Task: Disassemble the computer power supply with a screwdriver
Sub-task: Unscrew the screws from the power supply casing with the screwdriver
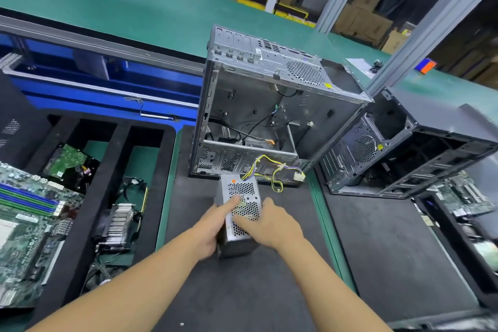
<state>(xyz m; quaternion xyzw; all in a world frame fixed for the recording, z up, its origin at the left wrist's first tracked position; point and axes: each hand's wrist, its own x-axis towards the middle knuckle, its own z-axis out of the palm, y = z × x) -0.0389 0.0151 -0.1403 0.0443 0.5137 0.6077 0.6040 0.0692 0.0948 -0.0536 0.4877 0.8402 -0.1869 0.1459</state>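
Head view: on the left, a black foam tray (80, 224) is divided into compartments. One compartment holds a drive with a green circuit board (67, 162) facing up. The next one holds a finned heatsink (120, 219) with loose wiring around it. A motherboard (27, 224) lies at the tray's left edge. Behind the work area, an open grey computer case (256, 105) stands on the green desk (134, 8); inside it are loose black cables and a metal drive cage. A second, black case (420, 143) lies tilted just to the right of it, touching it at the corner. A black mat (242, 291) covers the desk in front of the grey case. The power supply (242, 191) stands on this mat, directly in front of the grey case, with its perforated face up. Its yellow and black wire bundle (269, 172) runs from the far end toward the case opening. The left hand (213, 229) grasps the unit's left side, with the thumb lying on the perforated face. The right hand (269, 224) grasps the right edge, its fingers (239, 222) curled onto the grille; motion blur hides finer detail there.
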